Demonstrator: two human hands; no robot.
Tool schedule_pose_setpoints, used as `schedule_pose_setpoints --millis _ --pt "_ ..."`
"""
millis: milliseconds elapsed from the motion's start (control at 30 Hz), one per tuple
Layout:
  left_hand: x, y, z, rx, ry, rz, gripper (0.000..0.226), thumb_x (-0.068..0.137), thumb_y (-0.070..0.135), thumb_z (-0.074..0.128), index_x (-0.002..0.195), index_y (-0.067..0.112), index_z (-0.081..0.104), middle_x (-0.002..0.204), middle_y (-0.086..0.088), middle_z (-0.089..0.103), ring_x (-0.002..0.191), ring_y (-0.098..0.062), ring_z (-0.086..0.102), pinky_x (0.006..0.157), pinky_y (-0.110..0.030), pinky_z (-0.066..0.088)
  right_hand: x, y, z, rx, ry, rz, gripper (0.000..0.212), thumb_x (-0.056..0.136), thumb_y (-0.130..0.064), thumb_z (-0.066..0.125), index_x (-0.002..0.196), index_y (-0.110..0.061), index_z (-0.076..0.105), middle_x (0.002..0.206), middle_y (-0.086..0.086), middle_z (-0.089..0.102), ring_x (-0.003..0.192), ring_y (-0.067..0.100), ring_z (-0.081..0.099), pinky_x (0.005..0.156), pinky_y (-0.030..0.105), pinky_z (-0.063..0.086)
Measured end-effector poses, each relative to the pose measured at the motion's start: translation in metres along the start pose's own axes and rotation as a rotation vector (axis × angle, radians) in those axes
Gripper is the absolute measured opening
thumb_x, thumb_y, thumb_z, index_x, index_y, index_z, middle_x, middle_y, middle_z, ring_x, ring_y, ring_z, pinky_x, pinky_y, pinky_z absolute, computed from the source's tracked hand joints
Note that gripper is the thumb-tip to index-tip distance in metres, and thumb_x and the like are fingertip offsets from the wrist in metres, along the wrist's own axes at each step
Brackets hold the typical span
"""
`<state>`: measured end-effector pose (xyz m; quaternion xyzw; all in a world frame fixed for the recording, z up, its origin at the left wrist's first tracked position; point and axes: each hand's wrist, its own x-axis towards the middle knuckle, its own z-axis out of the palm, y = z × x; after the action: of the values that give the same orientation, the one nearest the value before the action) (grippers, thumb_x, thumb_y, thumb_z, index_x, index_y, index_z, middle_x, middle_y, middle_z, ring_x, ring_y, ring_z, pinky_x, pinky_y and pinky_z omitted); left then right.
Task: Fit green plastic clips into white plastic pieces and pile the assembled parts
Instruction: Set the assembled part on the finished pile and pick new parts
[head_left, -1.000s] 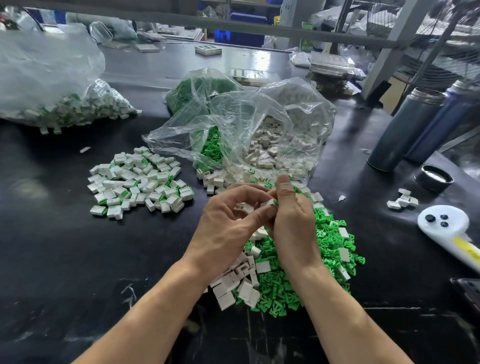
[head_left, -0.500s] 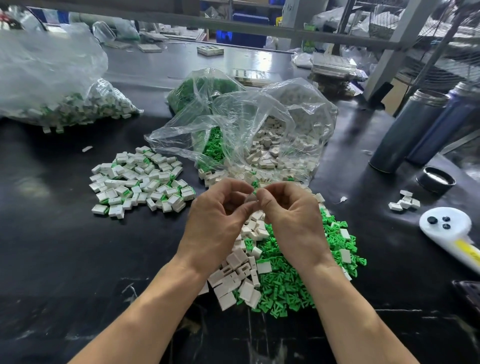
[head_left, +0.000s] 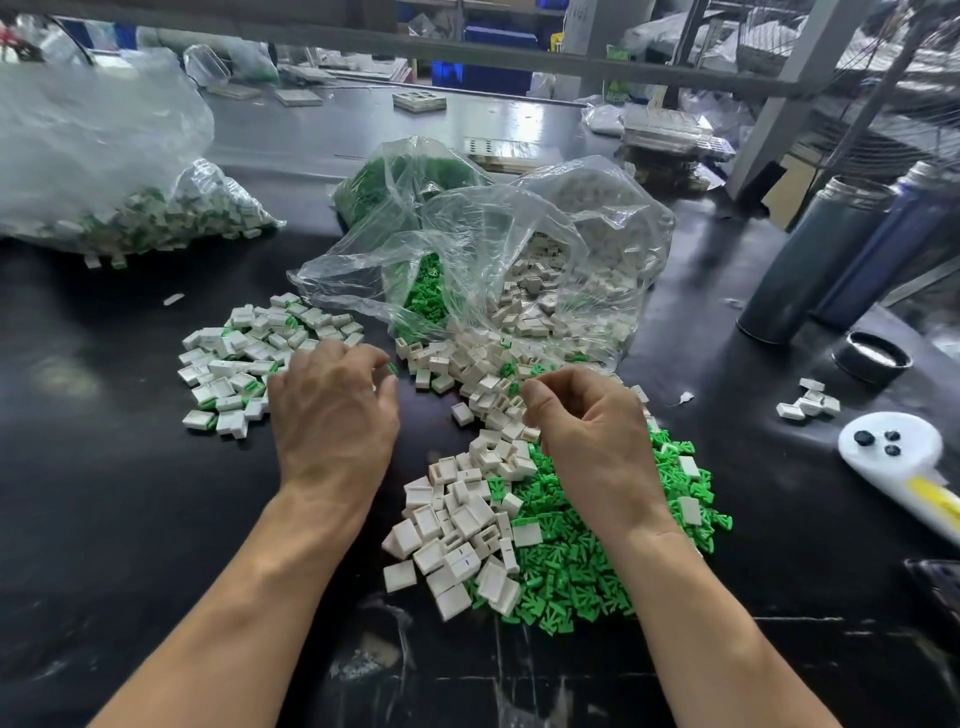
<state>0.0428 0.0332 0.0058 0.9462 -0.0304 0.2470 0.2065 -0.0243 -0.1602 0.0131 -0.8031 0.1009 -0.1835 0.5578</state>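
On the desk (head_left: 104, 519), the loose clips (head_left: 587, 561) lie at the centre, with the loose pieces (head_left: 457, 525) touching them at 9 o'clock. The open bags (head_left: 519, 260) sit behind both, at 12 o'clock. The assembled pile (head_left: 244, 358) lies at 10 o'clock, a full bag (head_left: 104, 171) behind it. Two flasks (head_left: 831, 260) stand at 2 o'clock, a lid (head_left: 872, 356) before them.

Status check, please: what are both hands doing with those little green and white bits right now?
Left hand over assembled pile, fingers loosely curled. Right hand above loose white pieces; grip unclear. Nothing blocking.
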Motion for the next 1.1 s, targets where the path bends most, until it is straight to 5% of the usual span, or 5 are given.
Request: schedule_pose_setpoints --millis 167,267,667,900,1100 --pt "0.004 -0.008 -0.001 0.078 -0.022 -0.079 0.033 0.092 0.021 0.073 0.124 0.020 0.070 0.119 -0.009 0.064 0.114 -0.034 0.053 0.097 -0.048 0.037 0.005 0.004 -0.010 -0.156 0.038 0.006 0.015 0.098 -0.034 0.071 0.084 -0.028 0.072 0.076 -0.010 0.071 0.069 -0.001 0.064 0.060 0.011 0.048" --pt "0.001 -0.001 0.000 -0.028 -0.022 0.019 0.028 0.090 0.021 0.077 0.118 0.019 0.073 0.114 -0.007 0.067 0.112 -0.031 0.057 0.097 -0.045 0.038 0.010 0.006 -0.017 -0.288 0.045 0.038 0.014 0.097 -0.036 0.071 0.089 -0.026 0.075 0.081 -0.011 0.072 0.078 0.007 0.068 0.074 0.029 0.056" --pt "-0.012 0.019 0.020 -0.283 -0.404 0.100 0.034 0.098 0.034 0.067 0.131 0.030 0.065 0.112 0.009 0.060 0.109 -0.008 0.048 0.113 -0.045 0.041 0.019 0.006 -0.036 -0.599 -0.017 0.204 0.004 0.093 -0.035 0.074 0.093 -0.036 0.078 0.092 -0.018 0.070 0.095 0.015 0.066 0.092 0.036 0.055" --pt "-0.013 0.020 0.016 -0.311 -0.430 0.079 0.019 0.093 0.032 0.074 0.110 0.029 0.068 0.105 0.012 0.058 0.105 -0.011 0.055 0.105 -0.043 0.048 0.022 0.006 -0.035 -0.715 -0.065 0.270 0.019 0.089 -0.045 0.078 0.106 -0.037 0.075 0.119 -0.006 0.067 0.112 0.022 0.063 0.103 0.043 0.051" --pt "-0.015 0.020 0.010 -0.405 -0.377 0.023 0.024 0.087 0.034 0.080 0.103 0.030 0.063 0.092 0.017 0.065 0.082 -0.001 0.064 0.081 -0.027 0.059 0.021 0.005 -0.032 -0.777 -0.078 0.262 0.012 0.092 -0.041 0.075 0.086 -0.033 0.068 0.114 -0.005 0.067 0.102 0.019 0.063 0.094 0.036 0.051"
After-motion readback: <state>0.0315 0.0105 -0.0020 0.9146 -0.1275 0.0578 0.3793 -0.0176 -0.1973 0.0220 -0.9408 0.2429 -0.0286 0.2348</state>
